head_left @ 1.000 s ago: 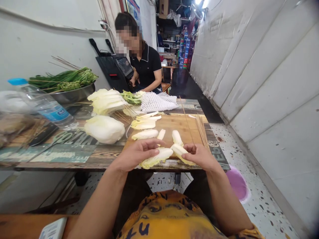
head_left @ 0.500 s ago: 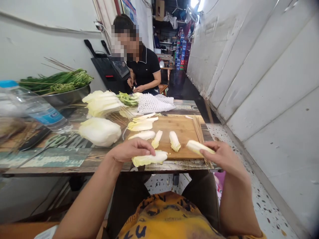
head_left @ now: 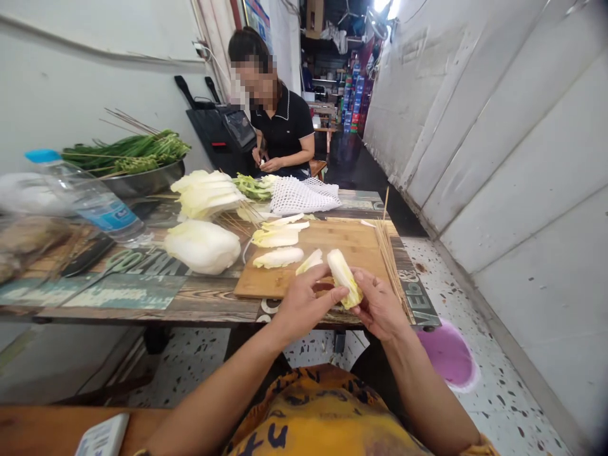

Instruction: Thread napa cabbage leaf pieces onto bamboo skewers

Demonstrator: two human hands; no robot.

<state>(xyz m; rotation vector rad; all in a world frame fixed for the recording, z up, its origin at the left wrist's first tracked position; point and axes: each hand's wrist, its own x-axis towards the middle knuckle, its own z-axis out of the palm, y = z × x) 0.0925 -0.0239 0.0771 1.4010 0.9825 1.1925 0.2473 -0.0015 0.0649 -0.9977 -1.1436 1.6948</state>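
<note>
A thick bamboo cutting board (head_left: pixel 349 235), smooth and pale with a visible grain, sits on a table (head_left: pixel 199 292) printed to look like worn planks and painted lettering. Strips of napa cabbage (head_left: pixel 278 257) lie along its left part, their ribs white and glossy, their edges yellow and ruffled. Thin bamboo skewers (head_left: pixel 388 263) run in a loose bundle down the right side. Just left of the board rests a plump, oval cabbage heart (head_left: pixel 203 247), with a fan of layered cabbage leaves (head_left: pixel 206 193) behind it; beyond the board I can see a crumpled white foam net (head_left: pixel 304 195), all open mesh.

Over the board's near edge, the two hands are close together on one folded cabbage leaf (head_left: pixel 342 275), a compact, stubby roll with its white end tilted up and away. The left hand (head_left: pixel 314 299) has its thumb against the roll's near left side, fingers curled with a small gap behind. The right hand (head_left: pixel 375 303) is closed more snugly, bent fingers gripping the frilly yellow lower end.
</note>
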